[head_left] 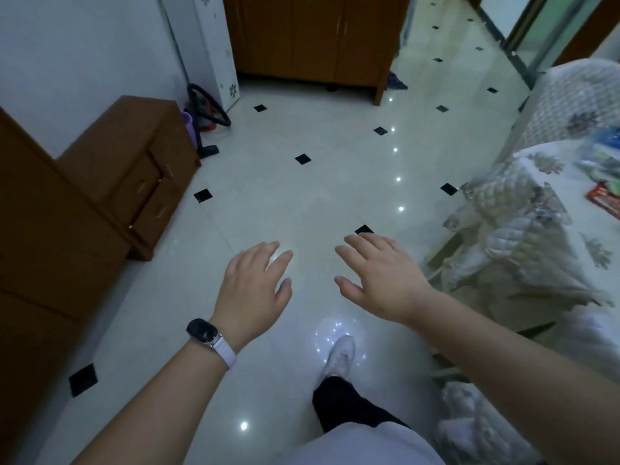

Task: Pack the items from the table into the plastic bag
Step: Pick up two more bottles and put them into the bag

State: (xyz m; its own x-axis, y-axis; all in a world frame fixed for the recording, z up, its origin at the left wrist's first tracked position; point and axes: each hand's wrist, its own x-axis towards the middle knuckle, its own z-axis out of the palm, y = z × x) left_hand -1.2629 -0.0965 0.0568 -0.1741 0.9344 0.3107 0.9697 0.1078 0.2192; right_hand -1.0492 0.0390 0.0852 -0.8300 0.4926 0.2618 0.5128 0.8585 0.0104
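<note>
Two bare hands hover over the tiled floor (318,196), fingers spread, holding nothing: the left hand (255,283), one watch (203,332) on its wrist, and the right hand (379,280). Far right, the cloth-covered counter (567,229) carries one red packet (605,201) and other blurred items, uncountable.

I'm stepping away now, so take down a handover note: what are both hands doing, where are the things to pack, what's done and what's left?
Left hand: open, empty, held out over the floor.
Right hand: open, empty, beside it.
Table: on the right, under a quilted cover.
Items: blurred blue-green packs and a red packet lie at its far right edge.
Plastic bag: probably the clear film on the table's corner, though that is uncertain.
Done: nothing visibly packed.
Left: everything.
</note>
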